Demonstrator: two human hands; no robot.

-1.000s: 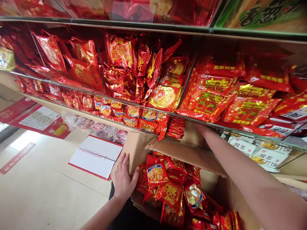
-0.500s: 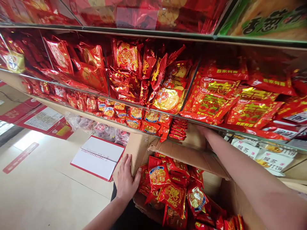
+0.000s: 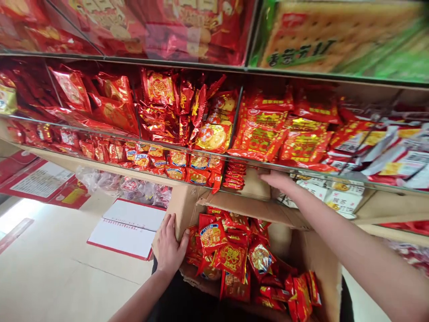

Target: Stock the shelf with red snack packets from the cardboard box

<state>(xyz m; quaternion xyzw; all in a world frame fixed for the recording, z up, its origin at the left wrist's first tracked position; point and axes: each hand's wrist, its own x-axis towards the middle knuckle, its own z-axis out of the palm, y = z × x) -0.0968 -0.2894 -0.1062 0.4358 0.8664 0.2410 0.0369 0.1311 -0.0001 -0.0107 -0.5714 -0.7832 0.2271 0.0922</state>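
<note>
My left hand (image 3: 170, 248) grips the left side of an open cardboard box (image 3: 186, 203), its fingers along the outer side and its thumb at the rim. Inside the box lie many red-wrapped snack packets (image 3: 231, 259), some with gold print. My right hand (image 3: 276, 180) reaches into the low shelf compartment beyond the box, under the glass edge. Its fingers stretch to the left, partly hidden, with nothing visible in them. Left of that hand is a stack of small red packets (image 3: 233, 175). White biscuit packs (image 3: 342, 197) lie to its right.
Above the right hand runs a glass shelf edge (image 3: 295, 167), with red and gold packets (image 3: 258, 134) on it. A raised cardboard flap (image 3: 248, 208) stands between box and shelf. A white carton with red edges (image 3: 125, 228) lies on the floor at left, near clear plastic bags (image 3: 120, 183).
The view has turned rightward, so the shelves appear further left. More of my right hand now shows below the glass edge. My left hand stays on the box.
</note>
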